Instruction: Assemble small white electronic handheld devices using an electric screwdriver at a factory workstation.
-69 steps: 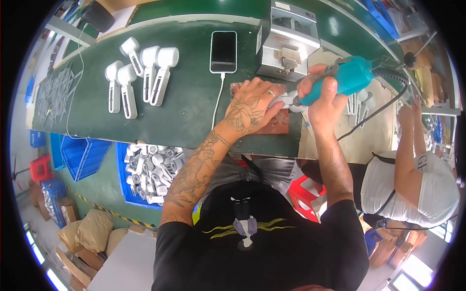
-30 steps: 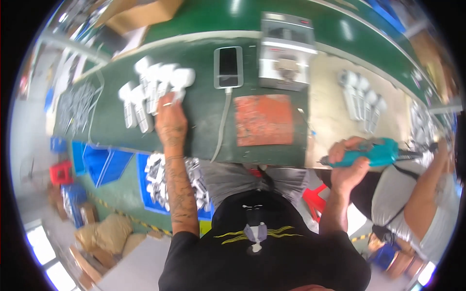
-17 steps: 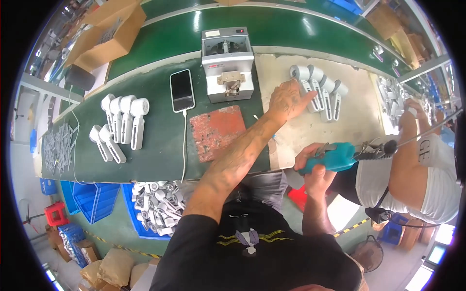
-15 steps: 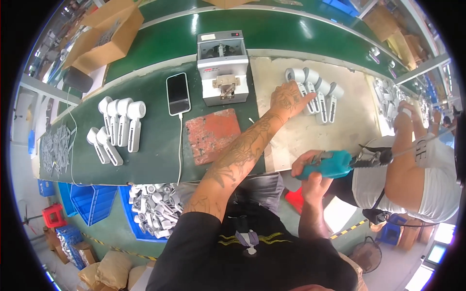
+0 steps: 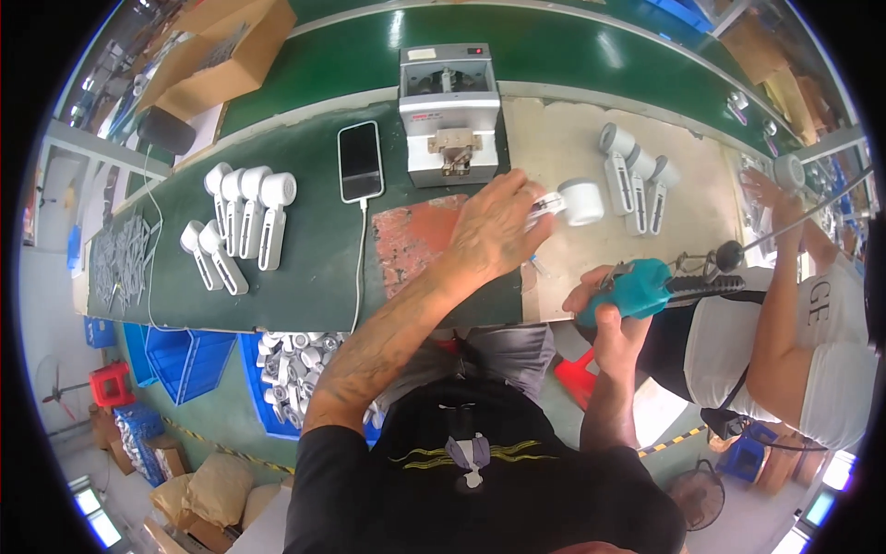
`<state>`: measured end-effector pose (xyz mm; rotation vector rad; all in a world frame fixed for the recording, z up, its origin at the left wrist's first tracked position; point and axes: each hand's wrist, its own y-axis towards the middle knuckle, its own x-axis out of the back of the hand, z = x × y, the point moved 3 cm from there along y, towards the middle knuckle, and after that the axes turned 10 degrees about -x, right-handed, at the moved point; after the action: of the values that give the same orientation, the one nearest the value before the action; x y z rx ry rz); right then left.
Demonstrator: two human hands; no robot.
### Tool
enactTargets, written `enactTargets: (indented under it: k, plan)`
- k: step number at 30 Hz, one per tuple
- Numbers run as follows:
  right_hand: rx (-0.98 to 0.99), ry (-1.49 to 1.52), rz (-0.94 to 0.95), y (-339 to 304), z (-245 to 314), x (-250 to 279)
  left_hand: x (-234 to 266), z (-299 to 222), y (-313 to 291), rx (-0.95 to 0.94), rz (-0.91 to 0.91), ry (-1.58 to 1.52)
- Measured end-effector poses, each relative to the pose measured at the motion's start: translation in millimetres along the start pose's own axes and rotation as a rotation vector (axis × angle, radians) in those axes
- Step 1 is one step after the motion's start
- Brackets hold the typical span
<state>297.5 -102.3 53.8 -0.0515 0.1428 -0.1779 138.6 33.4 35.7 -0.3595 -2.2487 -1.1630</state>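
**Left hand on white part, right hand on driver**

Left hand (image 5: 498, 226) gripped a white handheld part (image 5: 569, 201) over the bench, its round head just right of the fingers. Right hand (image 5: 609, 309) was closed around a teal electric screwdriver (image 5: 641, 286), below and right of the part. Red mat (image 5: 415, 240) lay just left of the left hand.

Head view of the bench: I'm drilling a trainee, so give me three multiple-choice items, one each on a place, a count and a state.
1. Where is the black smartphone?
A. left of the grey benchtop machine
B. on the red mat
C. in the blue bin

2. How many white handheld fan bodies lie in the group on the beige mat?
A. one
B. three
C. six

3. What does the right hand hold?
A. nothing
B. the phone
C. a teal electric screwdriver

A: the phone lies beside the machine's left edge.
B: three lie side by side.
C: the fingers wrap its teal body.
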Motion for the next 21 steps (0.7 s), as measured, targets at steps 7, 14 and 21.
enactTargets:
  k: [7, 14, 21]
  plan:
    - [0.04, 0.048, -0.023, 22.8, 2.9, -43.7, 68.2, 8.6, -62.3, 0.038, 0.183, 0.025]
    - [0.208, 0.154, 0.122, 68.6, 15.0, -115.5, 69.9, 14.9, -78.1, 0.071, 0.13, 0.056]
    - [0.283, 0.124, 0.121, 88.9, 10.0, -133.0, 69.8, 20.7, -80.3, 0.068, 0.062, -0.02]
